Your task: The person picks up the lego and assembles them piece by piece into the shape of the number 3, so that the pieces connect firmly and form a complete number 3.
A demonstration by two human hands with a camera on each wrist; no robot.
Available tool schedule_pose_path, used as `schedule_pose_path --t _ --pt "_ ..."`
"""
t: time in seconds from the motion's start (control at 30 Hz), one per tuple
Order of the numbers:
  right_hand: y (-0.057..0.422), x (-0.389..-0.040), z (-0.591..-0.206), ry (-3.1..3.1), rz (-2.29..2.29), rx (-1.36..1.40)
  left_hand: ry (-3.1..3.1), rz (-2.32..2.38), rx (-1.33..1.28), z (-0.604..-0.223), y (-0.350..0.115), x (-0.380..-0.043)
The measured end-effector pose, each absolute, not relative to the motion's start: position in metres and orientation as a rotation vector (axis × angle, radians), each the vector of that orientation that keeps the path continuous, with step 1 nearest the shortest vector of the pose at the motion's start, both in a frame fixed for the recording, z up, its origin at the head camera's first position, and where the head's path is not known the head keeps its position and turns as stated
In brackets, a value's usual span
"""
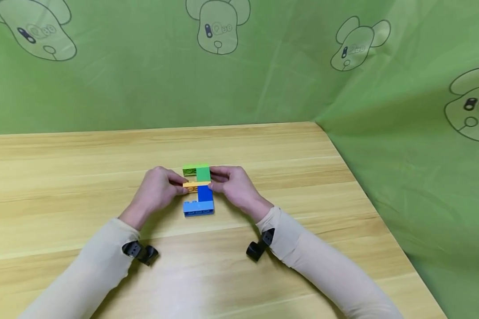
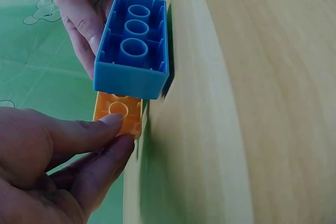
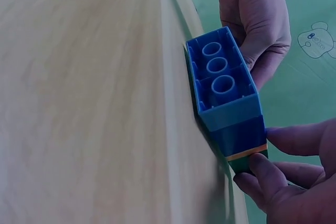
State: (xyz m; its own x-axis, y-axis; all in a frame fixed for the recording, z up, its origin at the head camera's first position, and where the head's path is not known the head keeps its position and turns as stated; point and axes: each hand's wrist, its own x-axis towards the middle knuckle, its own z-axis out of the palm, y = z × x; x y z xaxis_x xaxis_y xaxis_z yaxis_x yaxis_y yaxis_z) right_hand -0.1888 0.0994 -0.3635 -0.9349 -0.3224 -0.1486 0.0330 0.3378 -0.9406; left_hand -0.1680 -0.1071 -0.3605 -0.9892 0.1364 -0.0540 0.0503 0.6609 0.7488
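A stack of joined toy building bricks lies sideways on the table, studs facing away. From far to near run a lime brick [image 1: 189, 170], a green brick [image 1: 203, 174], an orange brick [image 1: 191, 188], a dark blue brick [image 1: 205, 193] and a light blue brick [image 1: 198, 208]. The long lime, orange and light blue bricks jut out to the left. My left hand [image 1: 158, 189] pinches the orange brick's left end between thumb and fingers. On the other side, my right hand [image 1: 238, 187] grips the stack around the green, orange and dark blue bricks. The light blue brick's hollow underside [image 2: 137, 35] faces me.
The wooden table [image 1: 303, 164] has its far edge along a green cloth [image 1: 151, 88] with cartoon heads printed on it. The cloth also runs down the right side. Small black cameras [image 1: 140, 252] are strapped at both wrists over pale sleeves.
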Motion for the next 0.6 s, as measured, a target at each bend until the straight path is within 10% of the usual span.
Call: schedule_pose_path --t 0.6 --pt "0.1007 -0.1945 -0.3635 2.281 -1.571 -0.265 2.787 1.212 0.170 -0.3622 -0.1067 -0.1701"
